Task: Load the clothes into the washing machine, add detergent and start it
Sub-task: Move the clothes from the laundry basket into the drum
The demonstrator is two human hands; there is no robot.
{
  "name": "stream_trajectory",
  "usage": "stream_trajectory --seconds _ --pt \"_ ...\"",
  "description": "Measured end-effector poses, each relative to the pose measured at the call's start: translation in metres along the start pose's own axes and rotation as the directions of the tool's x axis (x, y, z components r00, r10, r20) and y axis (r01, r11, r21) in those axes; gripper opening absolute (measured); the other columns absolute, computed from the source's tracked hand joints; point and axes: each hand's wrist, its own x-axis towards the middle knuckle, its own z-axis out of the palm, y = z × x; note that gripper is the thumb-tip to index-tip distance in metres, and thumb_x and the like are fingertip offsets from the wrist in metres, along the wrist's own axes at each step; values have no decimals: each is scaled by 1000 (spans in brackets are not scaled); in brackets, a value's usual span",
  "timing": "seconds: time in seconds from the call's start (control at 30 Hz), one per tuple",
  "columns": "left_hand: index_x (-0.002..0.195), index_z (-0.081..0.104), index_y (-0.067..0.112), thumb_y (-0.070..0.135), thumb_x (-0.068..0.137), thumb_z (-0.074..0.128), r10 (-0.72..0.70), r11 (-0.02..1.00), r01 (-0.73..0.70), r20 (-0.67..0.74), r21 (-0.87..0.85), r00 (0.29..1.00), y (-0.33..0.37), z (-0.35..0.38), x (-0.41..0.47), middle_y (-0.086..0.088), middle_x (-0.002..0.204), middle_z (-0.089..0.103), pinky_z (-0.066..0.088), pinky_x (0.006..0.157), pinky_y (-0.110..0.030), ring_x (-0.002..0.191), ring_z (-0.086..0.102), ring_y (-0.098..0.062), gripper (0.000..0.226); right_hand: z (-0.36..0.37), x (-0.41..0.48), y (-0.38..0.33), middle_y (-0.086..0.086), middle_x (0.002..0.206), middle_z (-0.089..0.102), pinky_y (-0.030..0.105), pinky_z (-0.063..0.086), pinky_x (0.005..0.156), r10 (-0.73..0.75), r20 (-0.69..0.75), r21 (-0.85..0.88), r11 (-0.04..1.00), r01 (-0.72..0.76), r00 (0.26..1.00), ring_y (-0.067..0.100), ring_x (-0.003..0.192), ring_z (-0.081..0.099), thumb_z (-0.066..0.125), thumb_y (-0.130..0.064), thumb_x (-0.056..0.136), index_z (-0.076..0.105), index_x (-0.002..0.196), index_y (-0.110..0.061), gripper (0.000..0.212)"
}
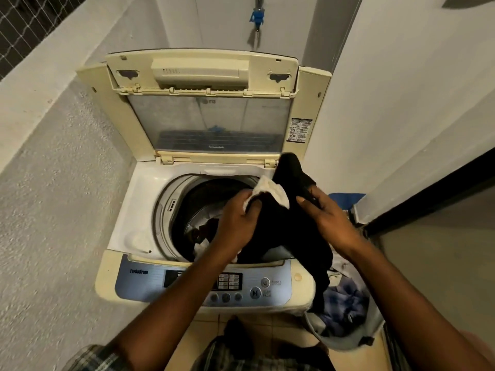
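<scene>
A cream top-loading washing machine (128,210) stands before me with its lid (209,124) raised upright. Its drum (192,207) holds a few dark and pale clothes at the bottom. My left hand (238,220) grips a black garment (289,226) together with a white cloth (273,190) over the drum's right side. My right hand (326,218) holds the same black garment, which hangs down past the machine's front right corner toward the laundry basket (345,341).
The control panel (150,285) with buttons runs along the machine's front. The grey basket at lower right holds blue and pale clothes. A rough wall is on the left, a smooth wall and a dark door frame (428,194) on the right. A blue tap (257,17) is above.
</scene>
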Motion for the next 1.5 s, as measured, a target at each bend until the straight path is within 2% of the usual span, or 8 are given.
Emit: stream_trajectory --seconds 0.17,0.3,0.43,0.7,0.8,0.9,1.07,1.5 --pt "127 67 29 48 95 57 -130 949 71 -178 -308 975 32 -58 18 2 126 72 55 103 -47 117 68 -19 38 22 9 -86 -9 101 66 29 53 81 -73 173 34 997 68 982 2 92 67 59 -42 103 54 115 -32 17" --pt "112 73 17 32 99 58 -165 900 3 -334 -436 928 38 -110 32 -7 113 75 56 102 -49 111 71 -27 25 50 26 -111 -12 144 48 30 48 110 -189 338 -134 960 246 922 8 135 51 87 -30 82 36 150 -43 86" --pt "117 74 15 29 97 62 -239 864 62 -299 -500 924 6 -140 45 -8 119 76 53 107 -48 115 70 -28 26 72 40 -93 -4 156 44 27 41 117 -101 463 -311 912 268 880 11 144 42 88 -22 81 17 163 -39 110" --pt "127 70 17 28 96 64 -448 785 265 -217 -560 867 -82 -135 36 -9 127 72 50 110 -46 118 67 -27 33 35 28 29 9 158 27 59 34 114 210 192 -971 185 154 959 36 146 26 77 -68 71 29 157 -41 102" --pt "129 70 18 23 93 67 -480 754 273 -218 -597 850 -102 -130 32 -9 126 73 52 107 -46 117 69 -28 36 16 13 65 6 171 -1 67 27 117 221 74 -924 381 -16 973 46 156 5 77 -69 73 29 156 -43 99" --pt "120 72 18 19 96 65 -470 749 247 -230 -615 852 -99 -126 27 -9 121 73 57 91 -35 107 71 -23 25 14 2 92 16 158 38 42 43 111 184 58 -731 677 -84 981 42 140 46 75 -54 80 45 149 -30 79" --pt "110 72 30 21 98 62 -415 804 237 -230 -545 880 -95 -121 30 -5 123 73 55 99 -39 113 69 -24 18 10 3 75 14 108 73 29 47 80 33 -53 -760 648 -61 998 36 98 69 70 -2 85 71 117 -13 34" --pt "126 68 19 26 101 60 -271 916 179 -224 -360 936 -87 -111 31 2 117 74 52 80 -22 102 69 -11 27 82 32 -113 10 118 73 20 46 90 -406 79 -646 675 356 911 23 109 66 71 6 84 77 117 -10 37"
